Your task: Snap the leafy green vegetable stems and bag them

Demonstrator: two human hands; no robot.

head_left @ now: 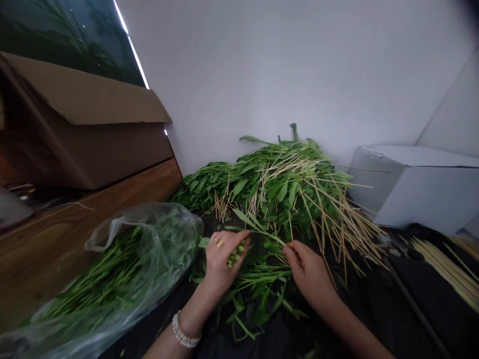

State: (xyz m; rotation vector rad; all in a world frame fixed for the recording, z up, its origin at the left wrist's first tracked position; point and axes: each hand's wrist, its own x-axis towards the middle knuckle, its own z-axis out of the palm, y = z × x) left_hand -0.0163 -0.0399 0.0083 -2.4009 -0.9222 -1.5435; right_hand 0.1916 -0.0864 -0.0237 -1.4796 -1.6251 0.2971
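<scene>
My left hand (224,259), with a gold ring and a beaded bracelet, is closed round a small bunch of green stems (235,255), whose ends face right. A single leafy green stem (262,230), like water spinach, stretches between my hands. The fingertips of my right hand (305,267) pinch its right end; its leaves point to the upper left. Loose leafy stems (264,289) lie on the dark surface below and between both hands. Just beyond them rises a large heap of leafy greens (239,179) with thin wooden skewers (340,219) sticking out of it.
A clear plastic bag (160,249) of greens lies left of my hands. Behind it, an open cardboard box (105,149) stands on a wooden surface (149,179). At right are a white box (422,184) and more sticks (445,269). A pale wall (262,70) closes off the back.
</scene>
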